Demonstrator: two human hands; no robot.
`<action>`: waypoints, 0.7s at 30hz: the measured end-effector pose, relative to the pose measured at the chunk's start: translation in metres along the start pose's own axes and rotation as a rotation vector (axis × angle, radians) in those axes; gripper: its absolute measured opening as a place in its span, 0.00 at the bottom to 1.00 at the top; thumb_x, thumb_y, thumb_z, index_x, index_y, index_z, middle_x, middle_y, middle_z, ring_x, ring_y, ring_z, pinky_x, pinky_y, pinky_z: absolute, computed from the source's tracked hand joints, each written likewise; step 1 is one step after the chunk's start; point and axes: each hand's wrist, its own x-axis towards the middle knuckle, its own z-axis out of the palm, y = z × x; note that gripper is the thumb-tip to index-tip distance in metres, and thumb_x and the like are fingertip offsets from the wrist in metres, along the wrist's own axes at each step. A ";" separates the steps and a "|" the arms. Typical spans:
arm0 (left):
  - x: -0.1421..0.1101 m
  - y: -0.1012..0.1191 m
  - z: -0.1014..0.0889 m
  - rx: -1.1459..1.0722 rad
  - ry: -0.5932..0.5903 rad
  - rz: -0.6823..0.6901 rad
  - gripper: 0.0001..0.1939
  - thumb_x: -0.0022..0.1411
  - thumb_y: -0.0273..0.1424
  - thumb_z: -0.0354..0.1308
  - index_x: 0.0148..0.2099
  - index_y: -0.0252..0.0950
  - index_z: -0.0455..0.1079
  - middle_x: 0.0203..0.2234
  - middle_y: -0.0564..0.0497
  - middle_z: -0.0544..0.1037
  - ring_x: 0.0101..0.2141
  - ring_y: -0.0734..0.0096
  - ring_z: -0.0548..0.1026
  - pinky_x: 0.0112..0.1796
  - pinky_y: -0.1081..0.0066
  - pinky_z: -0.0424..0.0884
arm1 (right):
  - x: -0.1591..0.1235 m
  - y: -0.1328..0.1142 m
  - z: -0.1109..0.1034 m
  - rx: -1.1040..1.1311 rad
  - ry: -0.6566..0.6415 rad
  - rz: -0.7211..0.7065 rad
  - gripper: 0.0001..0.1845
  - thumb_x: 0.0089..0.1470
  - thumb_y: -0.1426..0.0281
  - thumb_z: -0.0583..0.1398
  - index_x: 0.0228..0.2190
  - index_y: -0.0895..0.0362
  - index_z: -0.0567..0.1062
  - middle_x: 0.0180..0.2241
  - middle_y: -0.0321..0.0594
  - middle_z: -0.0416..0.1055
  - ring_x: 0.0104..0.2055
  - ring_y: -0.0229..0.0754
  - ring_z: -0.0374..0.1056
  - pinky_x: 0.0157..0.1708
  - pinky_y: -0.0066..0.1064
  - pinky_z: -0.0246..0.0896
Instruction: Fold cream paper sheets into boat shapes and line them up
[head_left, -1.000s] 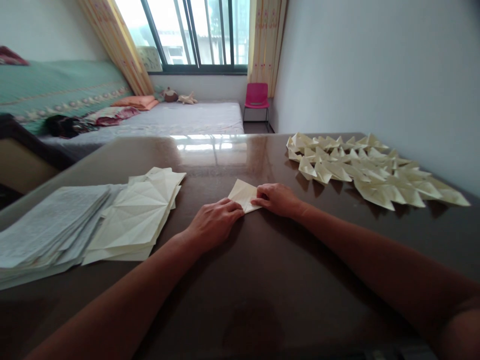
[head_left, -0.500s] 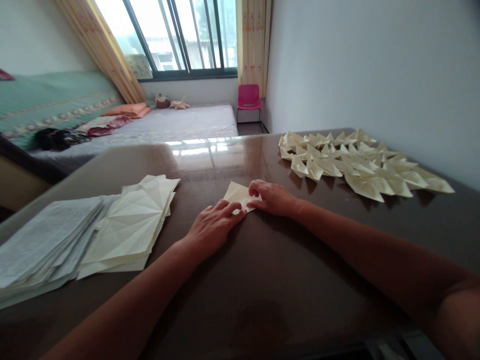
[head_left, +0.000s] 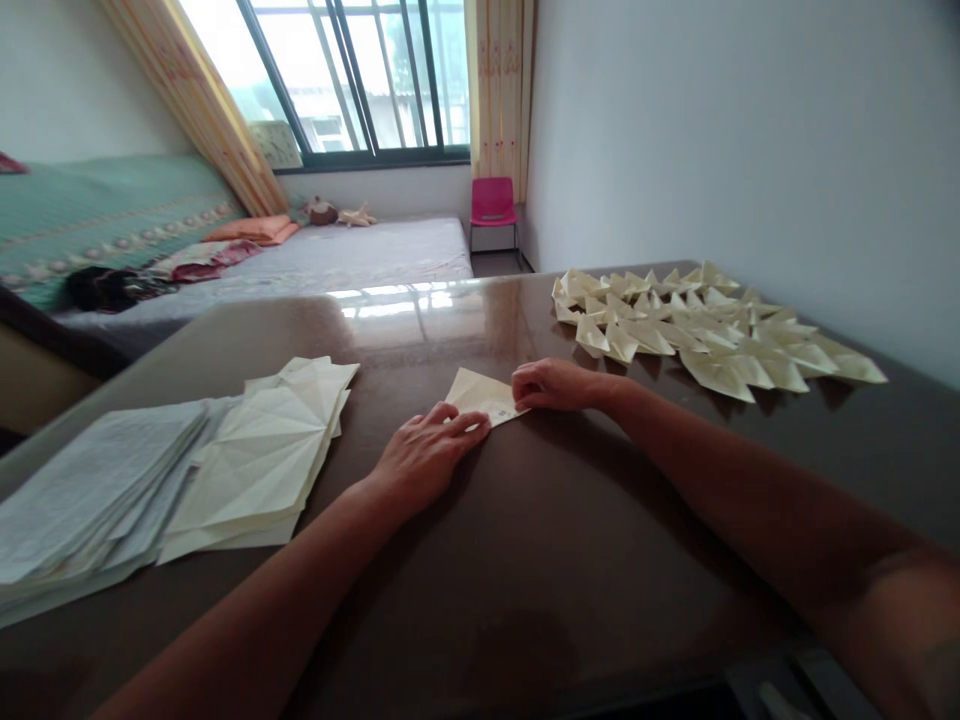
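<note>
A small folded piece of cream paper (head_left: 480,388) lies on the brown table between my hands, one pointed corner facing away from me. My left hand (head_left: 431,445) holds its near left edge down, the fingers bent over it. At the right corner, my right hand (head_left: 553,385) has its fingers closed in a pinch on the paper. Small dark print shows on the paper near the right fingertips. The fingers hide parts of both side edges.
Creased cream sheets (head_left: 262,440) lie stacked at left, beside a pile of greyish printed sheets (head_left: 90,480). Several folded, pointed paper pieces (head_left: 690,325) stand in rows at the back right. Beyond the glossy table (head_left: 480,560) are a bed (head_left: 375,245) and a pink chair (head_left: 493,203).
My right hand has slid slightly right along the paper to its corner, and its fingers have drawn closer together. My left hand stays on the left edge. The view has shifted slightly.
</note>
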 end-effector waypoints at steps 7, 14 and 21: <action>-0.002 -0.011 0.006 0.034 0.060 -0.038 0.18 0.68 0.35 0.46 0.59 0.50 0.62 0.53 0.56 0.72 0.47 0.64 0.68 0.44 0.66 0.69 | -0.002 -0.049 0.007 -0.373 0.021 -0.092 0.11 0.58 0.66 0.57 0.41 0.53 0.77 0.41 0.41 0.73 0.38 0.41 0.67 0.34 0.28 0.54; -0.003 -0.023 0.007 0.054 0.098 -0.082 0.16 0.67 0.34 0.49 0.55 0.40 0.67 0.48 0.49 0.76 0.46 0.63 0.72 0.42 0.67 0.71 | 0.004 -0.058 0.018 -0.680 0.015 -0.091 0.09 0.59 0.74 0.55 0.37 0.58 0.76 0.37 0.46 0.75 0.41 0.46 0.65 0.37 0.34 0.53; -0.003 -0.023 0.006 0.053 0.110 -0.033 0.15 0.66 0.30 0.50 0.54 0.41 0.68 0.48 0.48 0.76 0.47 0.64 0.72 0.42 0.67 0.71 | 0.008 -0.035 0.016 -0.573 0.113 -0.067 0.07 0.58 0.74 0.56 0.33 0.58 0.76 0.35 0.43 0.75 0.38 0.44 0.68 0.39 0.34 0.54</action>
